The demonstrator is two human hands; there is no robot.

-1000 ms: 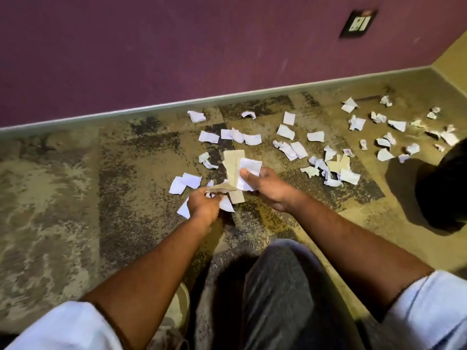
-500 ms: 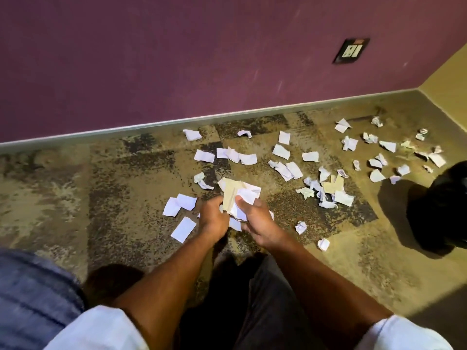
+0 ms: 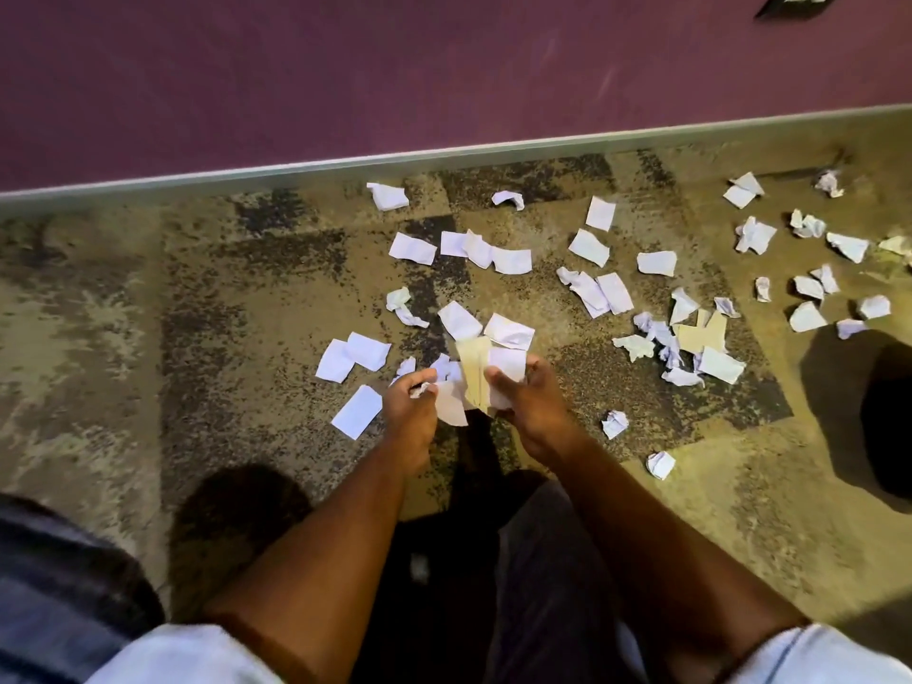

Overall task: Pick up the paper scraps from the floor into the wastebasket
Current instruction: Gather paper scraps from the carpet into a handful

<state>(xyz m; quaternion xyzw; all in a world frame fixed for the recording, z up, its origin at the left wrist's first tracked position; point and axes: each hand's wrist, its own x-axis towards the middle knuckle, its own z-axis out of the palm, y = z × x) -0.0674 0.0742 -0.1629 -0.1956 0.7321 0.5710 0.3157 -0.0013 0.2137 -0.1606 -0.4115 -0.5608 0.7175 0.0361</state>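
Purple wall [image 3: 345, 66] with grey baseboard [image 3: 444, 158] above mottled carpet [image 3: 148, 313]

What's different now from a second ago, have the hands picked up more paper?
The left hand has drawn in beside the right hand and passed scraps to it; the right keeps its grip on a thicker bundle of tan and white pieces. The scattered scraps on the carpet lie as before.

Both hands, left hand [image 3: 412, 404] and right hand [image 3: 530, 404], grip gathered paper scraps [image 3: 486, 375] above the carpet [image 3: 222, 338]; loose scraps [image 3: 597, 283] lie near the wall edge.
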